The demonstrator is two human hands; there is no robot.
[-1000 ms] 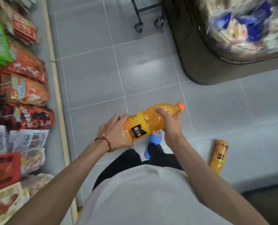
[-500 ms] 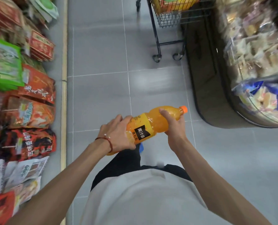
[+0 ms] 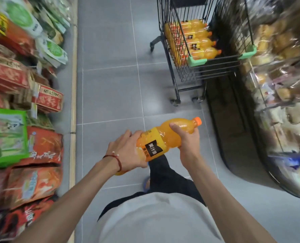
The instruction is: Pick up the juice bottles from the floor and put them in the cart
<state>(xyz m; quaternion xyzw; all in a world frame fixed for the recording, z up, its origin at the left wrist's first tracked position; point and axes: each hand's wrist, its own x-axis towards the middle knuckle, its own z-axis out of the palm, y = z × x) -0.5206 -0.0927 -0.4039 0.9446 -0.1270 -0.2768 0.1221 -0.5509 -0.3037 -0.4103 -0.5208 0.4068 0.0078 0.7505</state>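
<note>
Grey tiled aisle, left hand (image 3: 128, 151) and right hand (image 3: 187, 144) gripping juice bottle (image 3: 165, 139)

Glossy plastic bottle (image 3: 165, 139); black wire-metal cart (image 3: 189, 71); smooth matt floor tiles (image 3: 110, 93).

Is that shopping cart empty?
No, several juice bottles lie inside the cart.

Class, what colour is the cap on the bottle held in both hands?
Orange: the cap on the held juice bottle shows clearly in the head view.
</note>
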